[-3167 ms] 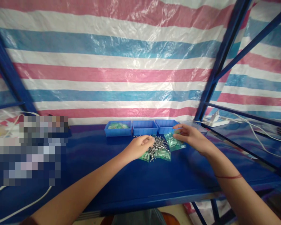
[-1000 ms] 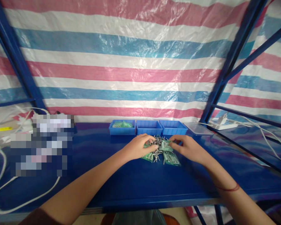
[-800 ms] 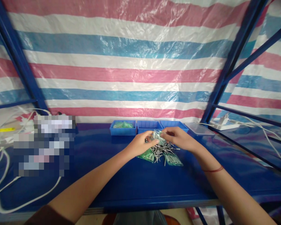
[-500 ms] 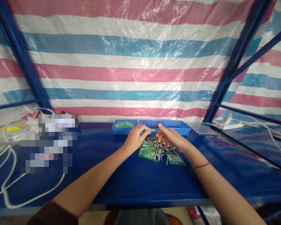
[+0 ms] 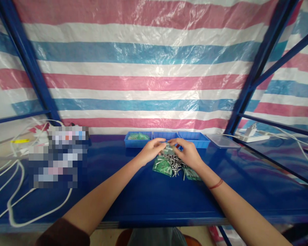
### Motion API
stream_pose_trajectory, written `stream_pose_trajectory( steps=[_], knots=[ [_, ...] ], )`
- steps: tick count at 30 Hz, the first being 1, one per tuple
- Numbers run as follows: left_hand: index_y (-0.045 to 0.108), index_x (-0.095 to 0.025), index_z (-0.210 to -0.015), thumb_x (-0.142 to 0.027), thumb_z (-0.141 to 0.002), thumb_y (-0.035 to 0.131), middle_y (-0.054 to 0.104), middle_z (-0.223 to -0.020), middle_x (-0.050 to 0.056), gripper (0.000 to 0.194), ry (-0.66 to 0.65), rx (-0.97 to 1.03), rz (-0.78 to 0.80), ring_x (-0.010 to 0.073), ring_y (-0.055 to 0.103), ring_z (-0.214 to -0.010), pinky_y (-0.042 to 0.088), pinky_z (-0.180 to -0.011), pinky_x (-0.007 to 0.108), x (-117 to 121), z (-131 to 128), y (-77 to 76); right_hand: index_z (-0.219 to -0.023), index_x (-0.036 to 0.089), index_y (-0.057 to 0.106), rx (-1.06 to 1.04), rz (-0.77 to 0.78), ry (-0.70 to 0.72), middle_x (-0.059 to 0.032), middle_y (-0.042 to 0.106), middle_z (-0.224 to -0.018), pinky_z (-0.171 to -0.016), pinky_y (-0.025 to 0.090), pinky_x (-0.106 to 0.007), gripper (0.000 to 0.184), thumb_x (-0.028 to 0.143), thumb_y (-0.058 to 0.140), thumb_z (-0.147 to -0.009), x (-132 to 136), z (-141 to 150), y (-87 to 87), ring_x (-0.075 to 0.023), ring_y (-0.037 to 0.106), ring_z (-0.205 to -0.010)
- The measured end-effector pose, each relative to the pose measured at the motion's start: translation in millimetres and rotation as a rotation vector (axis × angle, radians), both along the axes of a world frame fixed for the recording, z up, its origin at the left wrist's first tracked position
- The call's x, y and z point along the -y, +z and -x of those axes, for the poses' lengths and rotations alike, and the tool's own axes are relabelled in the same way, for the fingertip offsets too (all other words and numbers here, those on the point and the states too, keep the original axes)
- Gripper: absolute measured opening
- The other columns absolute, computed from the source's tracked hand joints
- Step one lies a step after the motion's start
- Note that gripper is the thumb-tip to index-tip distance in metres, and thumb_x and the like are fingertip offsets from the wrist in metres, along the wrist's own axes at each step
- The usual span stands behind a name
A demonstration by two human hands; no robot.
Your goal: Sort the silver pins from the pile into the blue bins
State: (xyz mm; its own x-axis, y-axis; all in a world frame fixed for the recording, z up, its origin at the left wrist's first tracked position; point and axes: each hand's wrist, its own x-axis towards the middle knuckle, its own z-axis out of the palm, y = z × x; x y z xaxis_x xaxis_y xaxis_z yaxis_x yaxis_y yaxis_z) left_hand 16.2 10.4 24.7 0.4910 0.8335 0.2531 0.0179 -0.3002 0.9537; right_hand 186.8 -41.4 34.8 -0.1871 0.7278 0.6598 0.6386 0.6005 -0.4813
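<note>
Both hands meet over a pile of silver metal pins or screws (image 5: 176, 165); their exact kind is too small to tell. Between them is a small clear-green plastic bag (image 5: 167, 149) with light pieces in it. My left hand (image 5: 153, 150) pinches the bag's left edge. The fingers of my right hand (image 5: 187, 152) are closed on its upper right side. A green bag (image 5: 163, 166) lies on the table at the pile's left. Another green bag (image 5: 193, 173) lies at its right, partly behind my right wrist.
Behind the hands stand three joined blue bins (image 5: 195, 139), the left one holding green bags (image 5: 138, 136). A clear plastic lid (image 5: 222, 140) and a white power strip (image 5: 254, 134) lie to the right. White cables (image 5: 15, 223) loop across the left. Blue frame posts flank the table (image 5: 143, 201).
My right hand has come left from above the pile and closed on the bag. The bag has turned from edge-on to face me. The view has shifted slightly.
</note>
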Motion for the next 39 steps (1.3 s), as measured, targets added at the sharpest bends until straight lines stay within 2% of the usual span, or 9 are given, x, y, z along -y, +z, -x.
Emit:
stream_pose_trajectory(
  steps=[3,6,12,16,22,25,29,31,39],
  knots=[
    [0.050,-0.018,-0.104,-0.034,-0.077,0.057,0.059,-0.072,-0.001,0.032,0.172,0.055,-0.127,0.0104,0.056,-0.063,0.044,-0.057,0.020,-13.2,8.3,2.3,-0.100,0.021,0.057,0.081,-0.033,-0.059,-0.0063,0.064,-0.092,-0.072,0.044,-0.032,0.022,0.025,0.051,-0.079,7.1,1.4,5.5,-0.0179,0.059,-0.077],
    [0.049,-0.019,-0.099,-0.033,-0.078,0.056,0.056,-0.064,-0.004,0.026,0.451,0.030,-0.295,0.0104,0.055,-0.058,0.043,-0.057,0.020,-37.6,25.6,4.2,-0.088,0.020,0.060,0.237,0.048,0.087,-0.0042,0.063,-0.083,-0.069,0.043,-0.029,0.020,0.037,0.058,-0.077,17.0,3.3,9.7,-0.0159,0.057,-0.072],
    [0.060,-0.017,-0.088,-0.037,-0.078,0.056,0.067,-0.084,0.005,0.023,0.789,-0.169,-0.416,0.0172,0.064,-0.078,0.046,-0.072,0.025,-74.4,53.9,4.2,-0.089,0.018,0.067,0.616,0.050,0.237,-0.0057,0.064,-0.084,-0.077,0.041,-0.032,0.031,0.041,0.067,-0.068,28.8,17.0,3.8,-0.0199,0.057,-0.082],
    [0.062,-0.018,-0.097,-0.032,-0.084,0.048,0.068,-0.096,0.006,0.024,0.707,-0.341,-0.538,0.0185,0.062,-0.093,0.044,-0.083,0.028,-79.7,58.6,1.0,-0.079,0.019,0.067,0.700,0.028,0.209,-0.0035,0.064,-0.074,-0.070,0.041,-0.028,0.010,0.023,0.060,-0.073,30.9,22.9,1.4,-0.0172,0.056,-0.074],
    [0.068,-0.025,-0.094,-0.036,-0.084,0.047,0.056,-0.120,0.007,0.025,0.762,-0.773,-0.652,0.0304,0.044,-0.114,0.037,-0.091,0.046,-67.9,56.4,-2.3,-0.077,0.018,0.066,0.492,0.016,0.051,-0.0034,0.066,-0.073,-0.066,0.040,-0.025,0.017,0.018,0.049,-0.078,35.4,23.4,8.5,-0.0160,0.058,-0.071],
    [0.067,-0.023,-0.099,-0.038,-0.087,0.044,0.052,-0.124,0.009,0.030,0.748,-0.669,-0.735,0.0298,0.041,-0.116,0.035,-0.094,0.045,-54.6,49.6,3.9,-0.080,0.016,0.067,0.202,0.078,-0.066,-0.0028,0.067,-0.073,-0.063,0.041,-0.024,0.022,0.022,0.046,-0.082,32.0,18.9,10.4,-0.0148,0.059,-0.066],
    [0.064,-0.019,-0.101,-0.039,-0.093,0.026,0.066,-0.093,0.006,0.043,0.233,-0.354,-0.581,0.0176,0.059,-0.089,0.044,-0.083,0.030,-25.9,29.8,9.2,-0.077,0.014,0.067,-0.121,0.211,-0.132,-0.0024,0.062,-0.061,-0.052,0.041,-0.024,0.030,0.035,0.046,-0.082,20.9,9.9,6.4,-0.0138,0.055,-0.054],
    [0.062,-0.018,-0.103,-0.043,-0.089,0.037,0.066,-0.090,0.004,0.038,0.040,-0.282,-0.463,0.0160,0.060,-0.081,0.046,-0.075,0.027,-10.2,17.7,5.7,-0.080,0.013,0.066,-0.238,0.292,-0.092,-0.0016,0.059,-0.056,-0.048,0.040,-0.024,0.033,0.040,0.048,-0.081,15.6,7.1,3.2,-0.0125,0.052,-0.048],
    [0.061,-0.016,-0.083,-0.032,-0.082,0.054,0.064,-0.079,0.001,0.018,0.196,-0.088,-0.477,0.0135,0.058,-0.072,0.045,-0.067,0.025,8.6,-1.0,-3.9,-0.081,0.016,0.057,-0.709,0.507,-0.037,-0.0041,0.062,-0.066,-0.036,0.038,-0.020,0.044,0.058,0.049,-0.077,13.7,11.3,6.1,-0.0101,0.051,-0.046]
  ],
)
